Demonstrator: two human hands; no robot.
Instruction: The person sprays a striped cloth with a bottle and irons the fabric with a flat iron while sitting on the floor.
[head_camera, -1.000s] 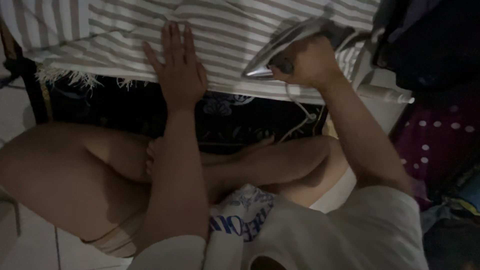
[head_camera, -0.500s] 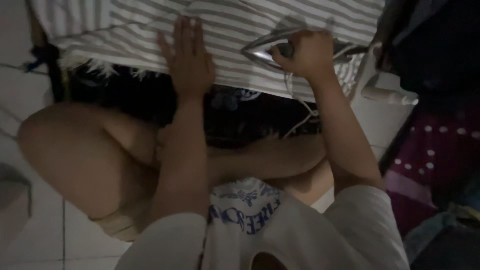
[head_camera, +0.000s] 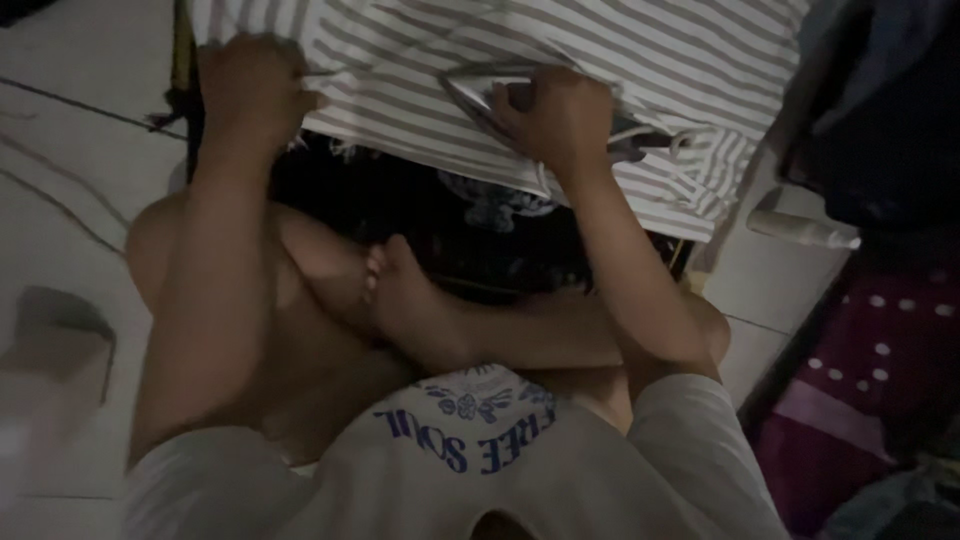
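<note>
A grey-and-white striped cloth (head_camera: 640, 70) lies spread on a dark patterned mat (head_camera: 470, 215) on the floor in front of my crossed legs. My right hand (head_camera: 550, 115) grips the handle of a clothes iron (head_camera: 478, 90), whose pointed sole rests on the cloth near its front edge. At the cloth's near left corner my left hand (head_camera: 250, 85) is curled, pinching the fabric. The iron's white cord (head_camera: 660, 150) trails to the right over the cloth.
Pale floor tiles (head_camera: 70, 150) run along the left. A white bottle (head_camera: 800, 228) lies at the right beside a dark pile of clothes (head_camera: 890, 130) and a dotted maroon fabric (head_camera: 880, 340). A blurred pale object (head_camera: 50, 350) sits at the lower left.
My left hand has moved from lying flat on the cloth's middle to gripping its left corner. The iron slid left along the front edge. The view shifted left.
</note>
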